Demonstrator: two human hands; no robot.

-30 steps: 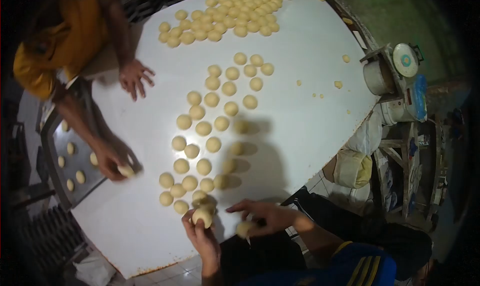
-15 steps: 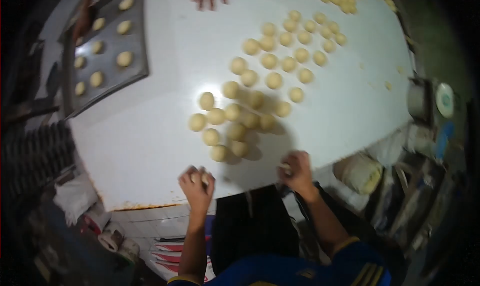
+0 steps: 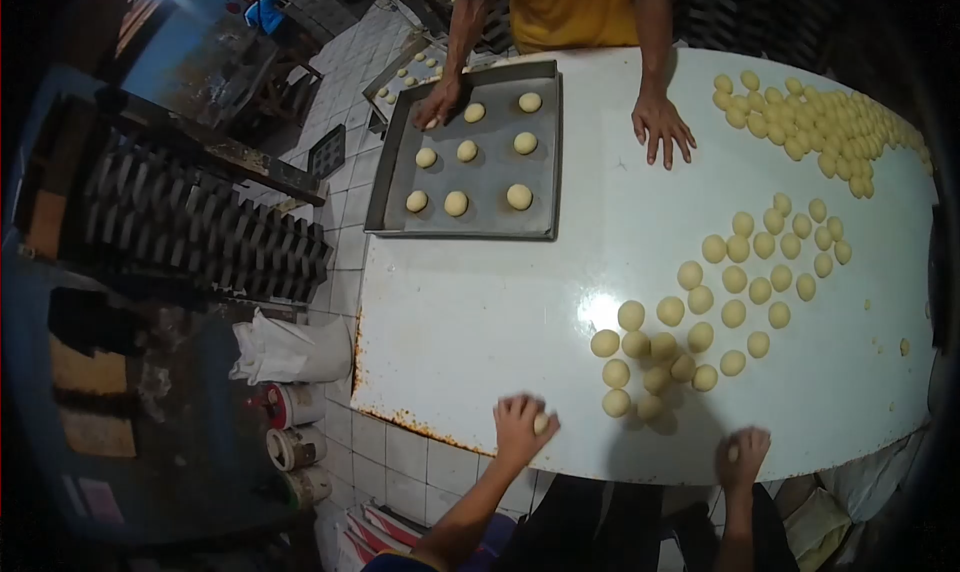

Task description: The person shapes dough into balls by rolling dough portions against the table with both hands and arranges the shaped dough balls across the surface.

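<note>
Near the front edge of the white table, my left hand (image 3: 518, 432) curls over a ball of dough (image 3: 541, 424) that shows at its thumb side. My right hand (image 3: 746, 458), a little blurred, is closed around another small dough piece (image 3: 733, 453), mostly hidden by the fingers. Between and beyond my hands lies a loose group of round, pale yellow dough balls (image 3: 700, 336), some in the shadow cast on the tabletop.
Across the white table (image 3: 450, 302), a co-worker in a yellow shirt (image 3: 572, 12) reaches into a metal baking tray (image 3: 558, 152) holding several dough balls; their other hand (image 3: 660, 130) rests flat. Many smaller dough pieces (image 3: 800, 122) lie far right. Buckets (image 3: 297, 404) stand left.
My view has swung up and left, bringing the whole tray and the co-worker into sight. Both my hands still hold dough by the table's front edge. The co-worker's hand remains at the tray.
</note>
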